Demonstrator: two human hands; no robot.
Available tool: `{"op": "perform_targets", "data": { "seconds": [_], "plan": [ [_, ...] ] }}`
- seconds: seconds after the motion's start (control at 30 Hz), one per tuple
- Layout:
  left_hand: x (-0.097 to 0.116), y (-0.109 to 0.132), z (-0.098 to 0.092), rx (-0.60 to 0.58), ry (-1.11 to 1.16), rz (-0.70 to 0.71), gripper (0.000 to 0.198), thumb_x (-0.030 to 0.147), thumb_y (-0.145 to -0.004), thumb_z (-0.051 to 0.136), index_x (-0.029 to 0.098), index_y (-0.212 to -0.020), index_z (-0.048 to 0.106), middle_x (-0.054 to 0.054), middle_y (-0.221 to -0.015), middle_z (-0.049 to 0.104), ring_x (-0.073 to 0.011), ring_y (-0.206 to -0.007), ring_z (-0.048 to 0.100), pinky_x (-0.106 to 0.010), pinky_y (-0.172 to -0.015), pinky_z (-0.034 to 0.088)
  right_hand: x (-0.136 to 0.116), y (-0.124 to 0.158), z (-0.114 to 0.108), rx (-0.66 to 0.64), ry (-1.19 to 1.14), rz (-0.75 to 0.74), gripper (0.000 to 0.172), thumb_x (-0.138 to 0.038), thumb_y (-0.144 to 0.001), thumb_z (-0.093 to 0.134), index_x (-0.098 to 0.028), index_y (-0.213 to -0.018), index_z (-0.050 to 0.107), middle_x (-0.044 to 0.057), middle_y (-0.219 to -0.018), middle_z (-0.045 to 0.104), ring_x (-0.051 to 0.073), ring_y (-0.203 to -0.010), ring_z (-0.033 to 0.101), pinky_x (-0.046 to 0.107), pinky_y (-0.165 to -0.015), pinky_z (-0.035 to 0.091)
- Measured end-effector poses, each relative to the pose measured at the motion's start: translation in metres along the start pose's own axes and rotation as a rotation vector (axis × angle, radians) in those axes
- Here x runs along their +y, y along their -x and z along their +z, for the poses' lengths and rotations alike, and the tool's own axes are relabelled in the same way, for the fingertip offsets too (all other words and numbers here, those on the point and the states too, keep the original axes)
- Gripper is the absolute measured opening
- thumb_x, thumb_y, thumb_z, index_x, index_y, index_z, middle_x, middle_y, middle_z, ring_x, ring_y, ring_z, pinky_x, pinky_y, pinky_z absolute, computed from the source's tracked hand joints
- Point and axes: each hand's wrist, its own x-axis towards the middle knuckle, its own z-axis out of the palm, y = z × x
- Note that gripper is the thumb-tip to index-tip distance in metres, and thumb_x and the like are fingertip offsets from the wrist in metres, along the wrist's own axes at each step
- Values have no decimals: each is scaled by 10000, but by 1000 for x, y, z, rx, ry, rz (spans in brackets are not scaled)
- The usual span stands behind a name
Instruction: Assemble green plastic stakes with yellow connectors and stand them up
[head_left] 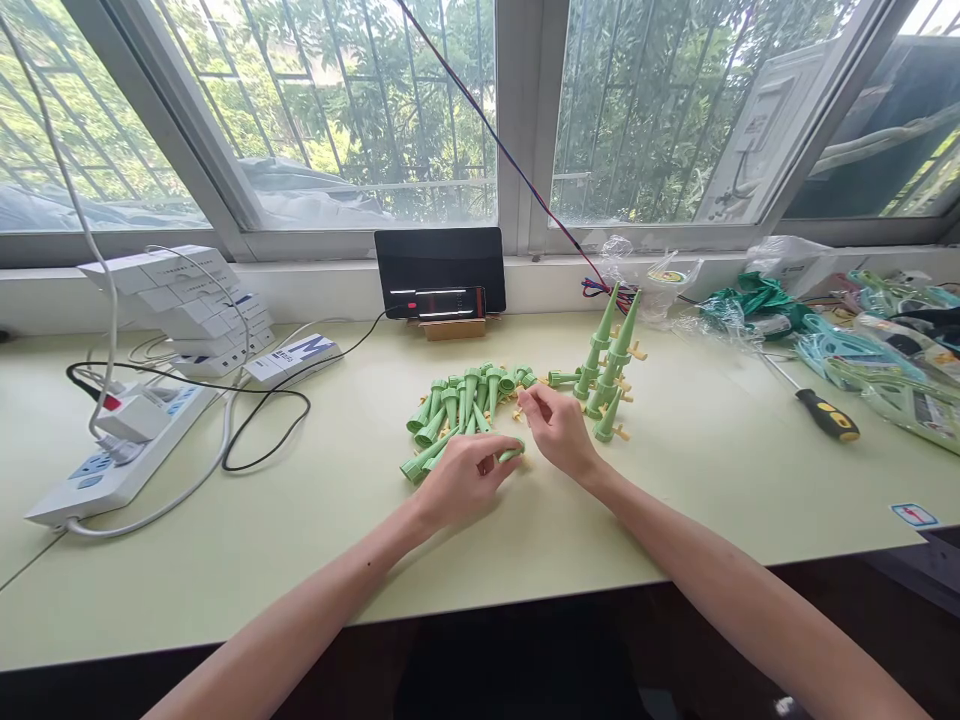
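Observation:
My left hand is closed around a green plastic watering spike, low over the table and partly hidden by the fingers. To its right, my right hand has its fingers pinched together. Small yellow valves lie right by those fingertips; what the pinch holds, if anything, is hidden. A heap of green spikes lies just beyond my left hand. Past my right hand stand stacked green spikes with yellow valves sticking out of their sides, and a short single one in front.
A black tablet with a phone before it leans at the window. Left are a power strip, cables and stacked white boxes. A screwdriver and bagged plastic items lie at right.

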Motion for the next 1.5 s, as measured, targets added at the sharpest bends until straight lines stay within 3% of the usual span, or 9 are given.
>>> {"op": "perform_targets", "data": {
  "seconds": [0.17, 0.5, 0.77, 0.93, 1.3, 1.5],
  "plan": [
    [4, 1, -2, -107, -23, 86, 200, 343, -867, 611, 223, -962, 739, 27, -565, 557, -96, -493, 432, -236, -573, 397, 0, 0, 0, -6, -2, -6, 365, -435, -982, 429, -198, -713, 497, -38, -546, 418, 111, -489, 356, 262, -510, 306],
    [13, 3, -10, -298, 57, 27, 377, 431, -735, 700, 211, -1041, 674, 44, -608, 566, -100, -520, 486, -236, -596, 420, 3, 1, 2, -22, 2, -7, 373, -438, -981, 431, -195, -708, 508, -36, -546, 416, 112, -493, 369, 260, -511, 310],
    [13, 5, -10, -344, 12, 42, 353, 236, -703, 627, 215, -1055, 626, 44, -631, 518, -120, -559, 458, -247, -593, 394, 4, 1, 2, -40, 9, -17, 385, -443, -983, 424, -197, -703, 517, -34, -544, 411, 116, -498, 365, 263, -514, 313],
    [10, 6, -8, -333, -31, 69, 334, 232, -756, 593, 211, -1088, 622, 37, -655, 538, -125, -571, 479, -274, -674, 431, 6, 1, 3, -48, 5, -29, 385, -444, -985, 417, -198, -704, 508, -28, -557, 424, 118, -504, 372, 264, -518, 319],
    [4, 1, -6, -240, -123, 111, 293, 92, -848, 419, 192, -1024, 630, 6, -694, 554, -133, -585, 469, -256, -588, 365, 5, 1, 2, -76, 39, -40, 371, -406, -982, 424, -203, -672, 440, -34, -559, 415, 116, -516, 367, 259, -535, 318],
    [1, -1, -5, -108, -108, 77, 254, 127, -891, 439, 197, -1026, 643, -12, -776, 619, -121, -598, 506, -247, -606, 397, 8, -1, 0, -34, 108, -38, 308, -346, -968, 458, -197, -700, 486, -32, -565, 458, 116, -520, 397, 256, -545, 327]
  ]
}}
